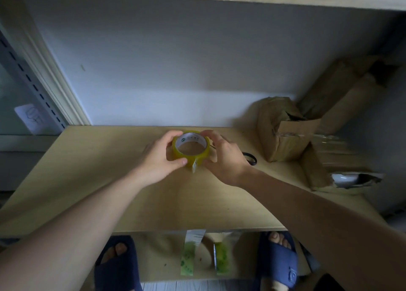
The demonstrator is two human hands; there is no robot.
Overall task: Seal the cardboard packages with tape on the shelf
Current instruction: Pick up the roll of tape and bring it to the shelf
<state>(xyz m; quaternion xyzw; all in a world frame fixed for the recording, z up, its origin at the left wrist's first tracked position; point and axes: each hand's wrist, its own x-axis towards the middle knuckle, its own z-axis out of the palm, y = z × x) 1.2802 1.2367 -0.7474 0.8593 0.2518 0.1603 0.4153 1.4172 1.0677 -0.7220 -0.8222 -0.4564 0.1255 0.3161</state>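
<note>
A roll of yellowish clear tape point(198, 158) with a white core is held over the middle of the wooden shelf point(87, 181). My left hand point(160, 159) grips its left side, thumb on the front rim. My right hand point(224, 156) grips its right side. A short loose tape end point(194, 166) hangs from the roll's front. Brown cardboard packages point(283, 134) stand at the shelf's right end, the nearest with an open torn flap. Another package point(316, 170) lies in front of it.
Black-handled scissors point(250, 158) lie on the shelf just right of my right hand. A long cardboard piece point(342, 97) leans in the back right corner. A lower shelf holds green-labelled packets point(189, 255). My feet in blue slippers point(279, 260) stand below.
</note>
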